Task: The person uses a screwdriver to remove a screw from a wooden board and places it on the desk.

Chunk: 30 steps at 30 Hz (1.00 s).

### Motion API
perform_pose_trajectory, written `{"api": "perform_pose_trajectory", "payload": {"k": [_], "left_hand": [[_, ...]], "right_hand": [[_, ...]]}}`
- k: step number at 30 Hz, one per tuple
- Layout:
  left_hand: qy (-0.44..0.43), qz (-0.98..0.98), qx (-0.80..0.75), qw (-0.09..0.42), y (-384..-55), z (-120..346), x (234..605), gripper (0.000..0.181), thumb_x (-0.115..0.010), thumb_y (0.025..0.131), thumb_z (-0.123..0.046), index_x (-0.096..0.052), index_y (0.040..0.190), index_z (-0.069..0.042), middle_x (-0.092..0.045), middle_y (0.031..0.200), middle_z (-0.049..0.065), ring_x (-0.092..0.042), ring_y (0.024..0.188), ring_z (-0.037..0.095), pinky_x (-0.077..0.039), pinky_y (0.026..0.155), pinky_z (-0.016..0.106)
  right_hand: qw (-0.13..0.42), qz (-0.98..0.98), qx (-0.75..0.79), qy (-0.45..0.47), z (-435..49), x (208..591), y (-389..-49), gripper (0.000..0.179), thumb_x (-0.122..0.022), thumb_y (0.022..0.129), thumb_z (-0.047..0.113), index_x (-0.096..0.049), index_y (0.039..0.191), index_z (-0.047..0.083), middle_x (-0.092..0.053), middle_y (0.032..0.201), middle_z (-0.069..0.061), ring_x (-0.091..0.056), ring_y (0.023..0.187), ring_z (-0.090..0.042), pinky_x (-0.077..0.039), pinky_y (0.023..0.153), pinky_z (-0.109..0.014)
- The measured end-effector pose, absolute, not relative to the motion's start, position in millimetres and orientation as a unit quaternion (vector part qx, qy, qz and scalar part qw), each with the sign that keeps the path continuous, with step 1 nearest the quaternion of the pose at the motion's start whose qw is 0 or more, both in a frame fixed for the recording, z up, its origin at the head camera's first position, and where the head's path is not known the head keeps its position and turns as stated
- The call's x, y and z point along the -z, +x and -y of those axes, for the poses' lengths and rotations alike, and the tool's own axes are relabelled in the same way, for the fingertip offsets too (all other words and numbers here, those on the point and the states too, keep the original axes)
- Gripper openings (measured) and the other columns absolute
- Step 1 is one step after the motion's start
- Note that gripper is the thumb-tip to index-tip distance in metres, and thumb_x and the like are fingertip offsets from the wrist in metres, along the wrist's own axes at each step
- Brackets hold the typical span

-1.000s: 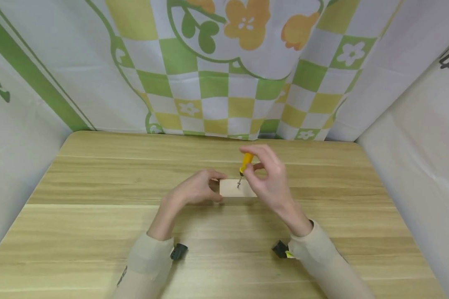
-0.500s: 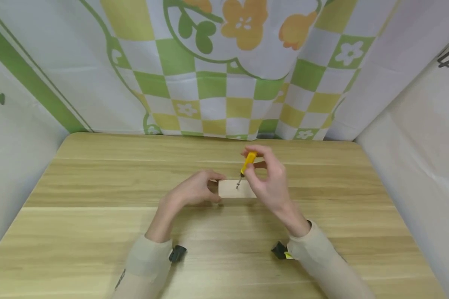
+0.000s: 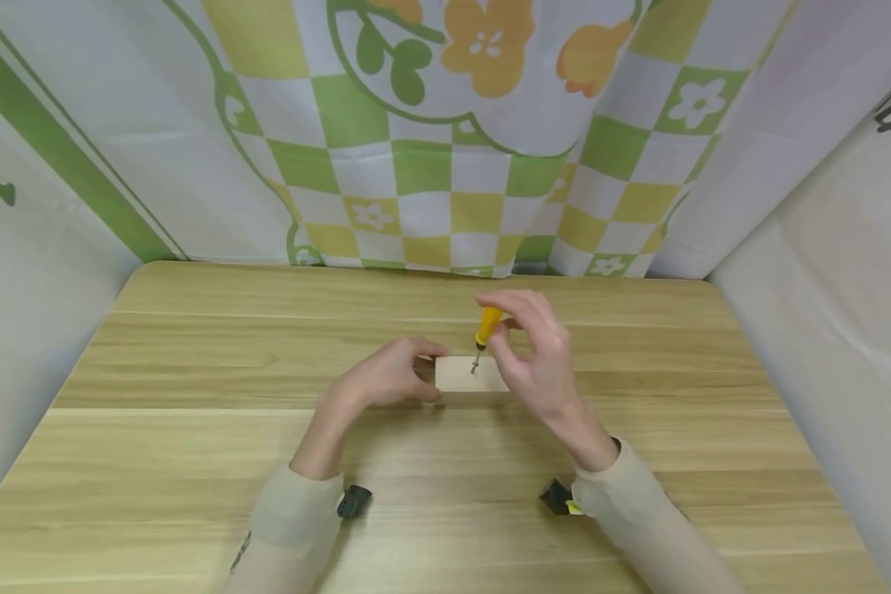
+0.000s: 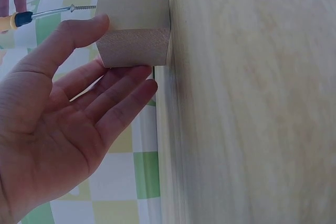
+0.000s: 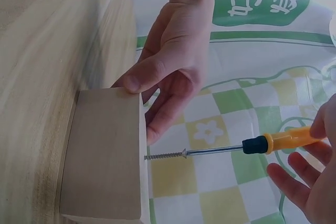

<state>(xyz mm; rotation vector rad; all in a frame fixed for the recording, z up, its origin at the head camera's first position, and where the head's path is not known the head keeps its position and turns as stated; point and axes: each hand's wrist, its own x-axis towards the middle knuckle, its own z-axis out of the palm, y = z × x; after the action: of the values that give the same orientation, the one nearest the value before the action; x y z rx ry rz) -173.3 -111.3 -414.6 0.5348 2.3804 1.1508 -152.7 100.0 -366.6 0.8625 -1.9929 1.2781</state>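
Note:
A pale wooden block point(image 3: 456, 375) lies on the table, a screw point(image 5: 167, 156) standing in its top face with much of the threaded shank showing. My left hand point(image 3: 389, 373) grips the block's left end, thumb on the near side and fingers on the far side. My right hand point(image 3: 538, 359) holds a screwdriver point(image 3: 488, 323) by its yellow handle between thumb and fingers. In the right wrist view the screwdriver's shaft point(image 5: 215, 150) meets the screw head, the two in one line. Seen from the head, the tool tilts slightly, handle end to the right and away.
The wood-grain table point(image 3: 230, 462) stretches around the block on every side. A checked, flowered curtain point(image 3: 423, 190) hangs along the far edge, and white cloth walls point(image 3: 846, 272) stand left and right. Black wrist cameras point(image 3: 354, 502) sit below both hands.
The screwdriver's handle leaned a little to the right half a second ago and is now more upright again, the right fingers shifting around it. Block and left hand hold their place.

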Motion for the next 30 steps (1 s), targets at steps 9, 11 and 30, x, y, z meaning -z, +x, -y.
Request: {"api": "perform_pose_trajectory", "payload": {"k": [9,11,30], "left_hand": [[0.197,-0.859,-0.419,0.218,-173.1,111.1,415.9,0.063,-0.079,0.077,-0.013,-0.059,0.136,-0.006,-0.063,0.135,0.009,-0.062,0.121,0.024,-0.049,0.105,0.041],[0.195,-0.857,-0.423,0.22,-173.9,110.9,416.0,0.063,-0.079,0.077,-0.012,-0.059,0.136,-0.006,-0.063,0.134,0.009,-0.063,0.12,0.024,-0.049,0.105,0.04],[0.192,-0.863,-0.414,0.219,-174.4,111.7,415.8,0.062,-0.078,0.076,-0.013,-0.061,0.135,-0.008,-0.064,0.133,0.006,-0.062,0.12,0.021,-0.048,0.105,0.04]], "right_hand": [[0.316,0.751,-0.477,0.329,-97.9,366.3,-152.1,0.026,-0.067,0.083,-0.01,-0.072,0.107,-0.001,-0.06,0.1,-0.017,-0.059,0.087,-0.023,-0.057,0.076,-0.021],[0.313,0.751,-0.479,0.33,-97.8,365.8,-151.4,0.029,-0.06,0.082,-0.013,-0.071,0.108,-0.002,-0.063,0.103,-0.017,-0.062,0.087,-0.024,-0.057,0.075,-0.021],[0.304,0.736,-0.506,0.331,-98.9,364.3,-150.3,0.022,-0.061,0.081,-0.011,-0.07,0.101,-0.005,-0.063,0.103,-0.02,-0.063,0.09,-0.021,-0.059,0.075,-0.021]]}}
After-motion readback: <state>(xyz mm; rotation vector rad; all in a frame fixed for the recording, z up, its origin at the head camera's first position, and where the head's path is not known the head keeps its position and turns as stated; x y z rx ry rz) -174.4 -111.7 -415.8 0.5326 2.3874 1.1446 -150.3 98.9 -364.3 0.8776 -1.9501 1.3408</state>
